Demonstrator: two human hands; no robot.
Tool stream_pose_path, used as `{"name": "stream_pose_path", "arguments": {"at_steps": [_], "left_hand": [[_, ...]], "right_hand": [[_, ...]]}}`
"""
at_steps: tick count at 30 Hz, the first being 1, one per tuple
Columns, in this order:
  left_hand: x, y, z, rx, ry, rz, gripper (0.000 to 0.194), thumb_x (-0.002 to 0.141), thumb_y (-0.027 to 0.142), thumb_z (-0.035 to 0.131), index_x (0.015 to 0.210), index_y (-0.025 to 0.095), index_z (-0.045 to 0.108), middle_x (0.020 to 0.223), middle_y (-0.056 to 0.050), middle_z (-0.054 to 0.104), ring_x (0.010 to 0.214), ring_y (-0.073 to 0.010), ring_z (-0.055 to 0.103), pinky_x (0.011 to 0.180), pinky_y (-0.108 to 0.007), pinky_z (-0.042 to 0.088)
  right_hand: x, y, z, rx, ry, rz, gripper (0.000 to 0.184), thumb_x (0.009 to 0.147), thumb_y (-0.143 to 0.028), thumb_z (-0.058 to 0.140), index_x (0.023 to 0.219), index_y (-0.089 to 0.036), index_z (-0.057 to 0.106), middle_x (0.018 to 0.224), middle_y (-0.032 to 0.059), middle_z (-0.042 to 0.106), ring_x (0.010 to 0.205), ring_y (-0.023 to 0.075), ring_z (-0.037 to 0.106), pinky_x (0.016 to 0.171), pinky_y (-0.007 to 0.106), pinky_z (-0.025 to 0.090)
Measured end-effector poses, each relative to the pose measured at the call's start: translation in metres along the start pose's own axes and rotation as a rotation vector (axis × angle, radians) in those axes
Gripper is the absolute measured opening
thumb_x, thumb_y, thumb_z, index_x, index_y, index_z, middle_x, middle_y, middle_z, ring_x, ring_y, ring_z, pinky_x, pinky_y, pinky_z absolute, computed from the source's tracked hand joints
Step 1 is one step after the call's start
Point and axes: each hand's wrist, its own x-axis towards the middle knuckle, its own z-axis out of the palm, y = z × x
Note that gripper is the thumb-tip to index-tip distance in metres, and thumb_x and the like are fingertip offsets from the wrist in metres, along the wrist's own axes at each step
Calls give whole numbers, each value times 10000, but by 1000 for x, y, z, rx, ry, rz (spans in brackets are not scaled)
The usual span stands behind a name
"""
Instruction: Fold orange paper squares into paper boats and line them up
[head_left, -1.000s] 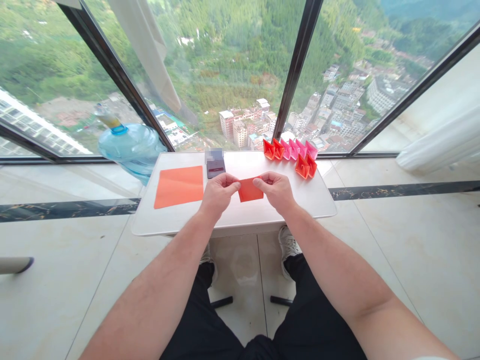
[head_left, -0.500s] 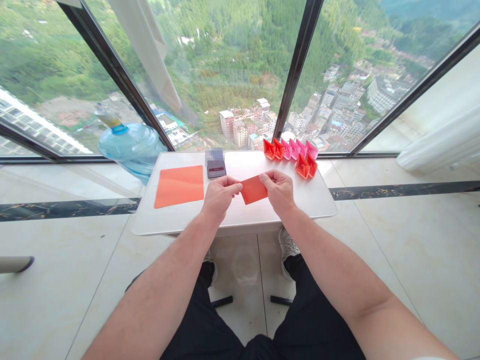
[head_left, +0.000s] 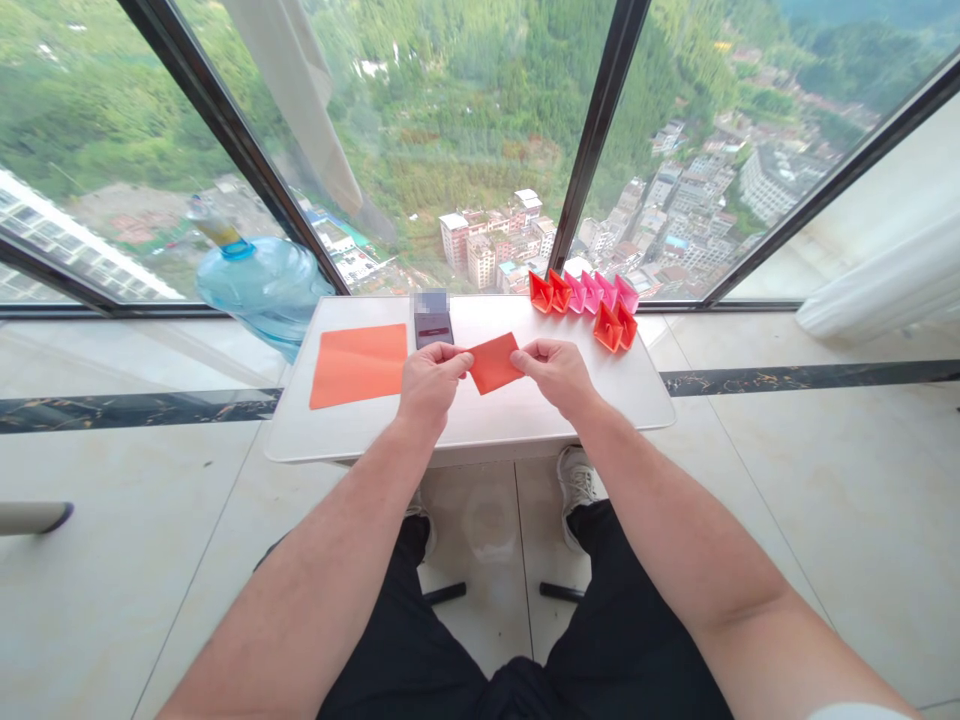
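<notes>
Cannot count layers in the small orange-red paper rectangle in the grip, nor see its underside or the edges covered by the left hand and right hand. Cannot read the dark rectangular phone just beyond the left hand, pixelated on its far end. Lose the base of the translucent blue plastic bottle, left of the grip, behind the white table. Cannot follow the white fabric curtain, far right of the grip, past the right border.

Dark-framed windows overlook green hillsides and buildings beyond a pale tiled floor.
</notes>
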Motion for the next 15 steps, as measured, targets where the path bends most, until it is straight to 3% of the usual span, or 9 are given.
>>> {"name": "stream_pose_path", "arguments": {"at_steps": [5,8,10,15], "left_hand": [[2,-4,2,-118,42,-64,111,652,206,743,660,165,641,565,10,551,523,-96,453,517,-248,330],[0,-8,9,-295,73,-193,142,675,189,747,715,160,614,563,13,543,512,-89,477,488,-220,316],[-3,-11,14,-390,65,-239,154,686,174,746,749,155,607,589,8,567,524,-84,501,493,-206,335],[-8,-14,20,-499,81,-261,172,710,162,753,799,158,606,659,9,610,566,-71,556,528,-188,377]], "right_hand": [[0,3,-3,134,-10,67,353,749,-525,730,743,-173,699,705,40,704,672,162,647,653,286,511],[-4,-1,6,255,-93,141,410,719,-537,763,928,-189,702,901,61,744,758,175,691,655,283,530],[-8,-3,16,225,-141,178,411,675,-482,803,931,-179,697,905,68,745,772,178,686,639,275,529],[-11,3,34,236,-58,90,360,651,-374,786,921,-163,676,891,61,749,772,172,681,681,288,545]]}}
